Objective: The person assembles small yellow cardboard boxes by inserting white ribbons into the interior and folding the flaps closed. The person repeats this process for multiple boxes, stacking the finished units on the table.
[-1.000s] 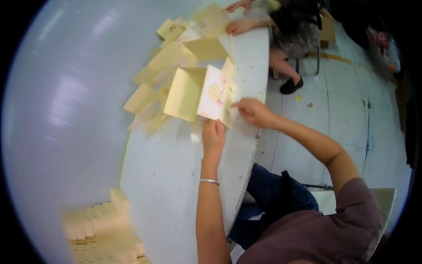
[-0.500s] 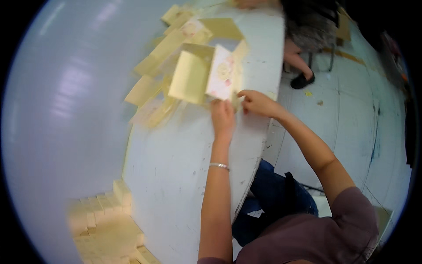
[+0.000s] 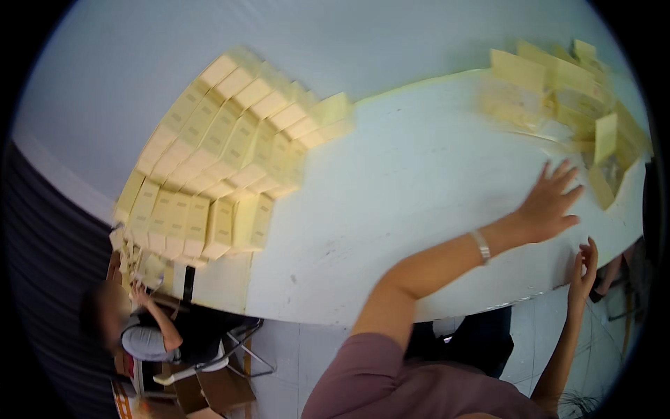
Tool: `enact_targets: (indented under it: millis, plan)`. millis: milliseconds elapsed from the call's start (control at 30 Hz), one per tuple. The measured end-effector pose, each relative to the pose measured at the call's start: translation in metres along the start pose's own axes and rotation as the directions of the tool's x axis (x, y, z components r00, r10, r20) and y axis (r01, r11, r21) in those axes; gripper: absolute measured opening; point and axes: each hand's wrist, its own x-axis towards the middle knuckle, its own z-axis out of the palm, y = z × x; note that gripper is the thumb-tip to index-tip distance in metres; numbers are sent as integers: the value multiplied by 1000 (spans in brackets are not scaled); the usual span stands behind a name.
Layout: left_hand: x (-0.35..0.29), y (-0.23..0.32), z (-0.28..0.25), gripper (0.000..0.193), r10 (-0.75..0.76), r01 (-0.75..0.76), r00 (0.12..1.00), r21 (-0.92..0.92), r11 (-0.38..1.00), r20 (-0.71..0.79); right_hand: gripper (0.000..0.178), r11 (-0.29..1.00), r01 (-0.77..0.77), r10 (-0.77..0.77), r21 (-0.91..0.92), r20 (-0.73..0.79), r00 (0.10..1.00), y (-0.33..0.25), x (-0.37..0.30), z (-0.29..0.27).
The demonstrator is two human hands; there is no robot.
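Your right hand (image 3: 585, 269) is closest to you, on the near side of the pile (image 3: 569, 77) of unclosed cream boxes; take this pile as the landmark. Its fingers are loosely bent, and no item shows in it. Your left hand (image 3: 548, 206) is slightly farther out, also on the near side of the pile. It is spread wide over the surface (image 3: 391, 209) and grips nothing.

Just beyond your left fingertips, at the near edge of the pile, find the nearest open box (image 3: 606, 140), with one flap standing up. Neither hand holds it.

Treat the pile as the portion left: panels stand raised and the boxes overlap loosely. Blur prevents a reliable count.

Well to the left of the pile, locate the stack (image 3: 209, 146) of cream boxes. These appear shut and stand in tight, stepped rows; judge them as done. On this evidence, the work looks well advanced, the stack seeming to hold more boxes than the pile.

Farthest left of the pile, past the stack, a co-worker (image 3: 150, 342) sits.
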Motion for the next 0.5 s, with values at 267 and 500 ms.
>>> enact_targets:
  millis: [267, 500]
  plan:
    - [-261, -22, -255, 61, -466, 771, 628, 419, 479, -624, 34, 968, 201, -245, 149, 419, 874, -133, -21, 84]
    - [-336, -15, -415, 80, -105, 897, 365, 319, 305, -925, 39, 857, 205, -498, 472, 661, 561, -241, -10, 201]
